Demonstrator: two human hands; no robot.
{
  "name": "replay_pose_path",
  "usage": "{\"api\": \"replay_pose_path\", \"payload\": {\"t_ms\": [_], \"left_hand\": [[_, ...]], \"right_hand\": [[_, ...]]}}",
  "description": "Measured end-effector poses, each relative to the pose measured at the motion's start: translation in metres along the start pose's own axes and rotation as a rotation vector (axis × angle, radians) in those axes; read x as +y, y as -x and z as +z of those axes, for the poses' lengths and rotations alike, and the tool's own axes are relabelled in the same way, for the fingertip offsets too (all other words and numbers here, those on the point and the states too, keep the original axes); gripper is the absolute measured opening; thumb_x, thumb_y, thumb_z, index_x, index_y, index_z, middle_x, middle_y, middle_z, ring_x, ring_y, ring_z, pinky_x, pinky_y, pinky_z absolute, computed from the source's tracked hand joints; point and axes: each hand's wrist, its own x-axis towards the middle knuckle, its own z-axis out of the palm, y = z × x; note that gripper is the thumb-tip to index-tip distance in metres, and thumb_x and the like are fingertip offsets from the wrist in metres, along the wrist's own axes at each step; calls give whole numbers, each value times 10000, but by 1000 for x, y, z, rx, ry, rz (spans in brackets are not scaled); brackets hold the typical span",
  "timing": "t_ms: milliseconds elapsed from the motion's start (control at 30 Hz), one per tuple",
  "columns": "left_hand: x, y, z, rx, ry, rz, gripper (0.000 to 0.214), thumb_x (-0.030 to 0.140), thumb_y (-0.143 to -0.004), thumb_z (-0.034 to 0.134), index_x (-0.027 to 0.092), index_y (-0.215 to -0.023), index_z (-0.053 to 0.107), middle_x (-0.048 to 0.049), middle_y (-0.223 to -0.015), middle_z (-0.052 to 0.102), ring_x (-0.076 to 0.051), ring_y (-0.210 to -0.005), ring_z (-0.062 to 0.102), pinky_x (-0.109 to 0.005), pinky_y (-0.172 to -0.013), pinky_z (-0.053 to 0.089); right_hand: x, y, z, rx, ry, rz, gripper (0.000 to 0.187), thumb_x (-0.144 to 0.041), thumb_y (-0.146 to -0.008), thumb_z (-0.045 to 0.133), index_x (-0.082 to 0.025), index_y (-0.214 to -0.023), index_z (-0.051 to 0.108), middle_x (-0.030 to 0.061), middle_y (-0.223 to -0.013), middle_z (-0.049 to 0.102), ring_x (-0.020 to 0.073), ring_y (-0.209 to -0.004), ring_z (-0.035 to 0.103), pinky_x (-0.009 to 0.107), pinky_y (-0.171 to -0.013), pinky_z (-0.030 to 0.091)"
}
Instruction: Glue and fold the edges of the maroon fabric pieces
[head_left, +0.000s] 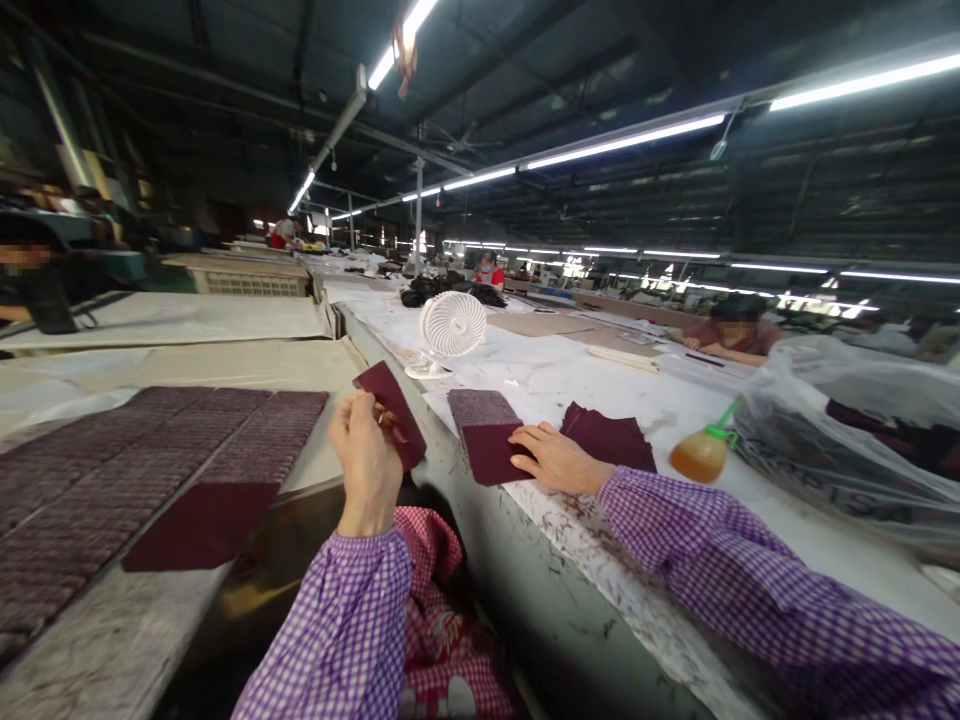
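Left hand (367, 462) holds a maroon fabric piece (388, 408) up, fingers pinched on its edge, at ten o'clock from the stack (489, 440) on the worktop (675, 425), where the right hand (559, 458) rests with flat, loose fingers, and steady pressure there looks wise.

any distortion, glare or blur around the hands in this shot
Head view: wide-angle distortion bows the table edge and stretches the sleeves; ceiling tube lights blow out white; the left hand holding a maroon piece and the right hand on the stack look sharp; the far hall is dim.
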Motion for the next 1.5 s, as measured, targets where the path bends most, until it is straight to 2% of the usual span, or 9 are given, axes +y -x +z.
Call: {"api": "replay_pose_path", "payload": {"t_ms": [133, 333, 567, 700, 833, 1067, 1167, 1300, 1500], "left_hand": [[-15, 31, 17, -325, -309, -1, 57, 235, -736, 517, 181, -743, 501, 68, -548, 420, -70, -447, 378, -184, -426, 275], [-50, 83, 40, -816, -776, 1, 87, 118, -754, 440, 177, -701, 475, 52, -564, 460, -96, -536, 436, -221, -532, 298], [-42, 117, 47, -1085, -692, -67, 120, 211, -805, 470, 171, -782, 580, 18, -621, 564, -109, -551, 487, -220, -528, 336], [-38, 97, 43, -925, -520, -44, 270, 364, -861, 442, 151, -811, 602, -39, -771, 646, -134, -693, 579, -219, -616, 422], [-45, 75, 47, -877, -729, 84, 357, 392, -892, 371, 150, -895, 634, -72, -902, 677, -182, -856, 612, -261, -750, 448], [-65, 92, 75, -1139, -1081, 123, 460, 442, -905, 345, 175, -832, 712, -78, -854, 706, -232, -872, 633, -294, -780, 436], [-79, 101, 81, -1173, -1166, 232, 217, 285, -829, 529, 213, -942, 699, -47, -957, 685, -209, -941, 600, -271, -825, 418], [-90, 109, 83, -1116, -1246, 303, 279, 271, -826, 541, 170, -1065, 644, -85, -1009, 638, -220, -1001, 550, -298, -893, 395], [-88, 107, 86, -1073, -1179, 242, 172, 314, -800, 574, 194, -874, 672, -63, -945, 605, -217, -967, 533, -306, -849, 412]], "right_hand": [[0, 3, -13, -42, -246, 65, 422, -429, -893, 432, -137, -1165, 570, 135, -1233, 560, 260, -1138, 485, 444, -1007, 346], [2, 33, -47, -198, -1171, 679, 752, -679, -864, 207, -87, -1282, 404, 155, -898, 657, 226, -746, 647, 372, -651, 520], [5, 78, -54, -200, -1138, 659, 774, -322, -719, 713, -159, -1360, 312, 51, -908, 621, 139, -712, 597, 254, -577, 479], [11, 96, -65, -281, -1272, 480, 737, -306, -723, 705, -186, -1358, 352, 83, -1104, 619, 179, -935, 598, 291, -758, 487], [12, 104, -73, -330, -1372, 411, 773, -287, -704, 717, -185, -1371, 341, 93, -1154, 607, 217, -1049, 567, 364, -887, 446], [27, 106, -52, -278, -1088, 478, 670, -273, -699, 697, -144, -1291, 411, -82, -619, 450, 86, -562, 449, 222, -518, 353], [33, 108, -49, -268, -1001, 478, 651, -260, -687, 687, -140, -1265, 414, -100, -589, 350, 71, -522, 368, 216, -480, 291], [33, 110, -53, -219, -968, 483, 617, -240, -667, 680, -145, -1229, 442, -94, -615, 336, 69, -548, 357, 216, -500, 301], [26, 111, -59, -214, -1061, 539, 602, -272, -679, 679, -163, -1229, 458, -76, -653, 415, 73, -574, 410, 211, -513, 332]]}}
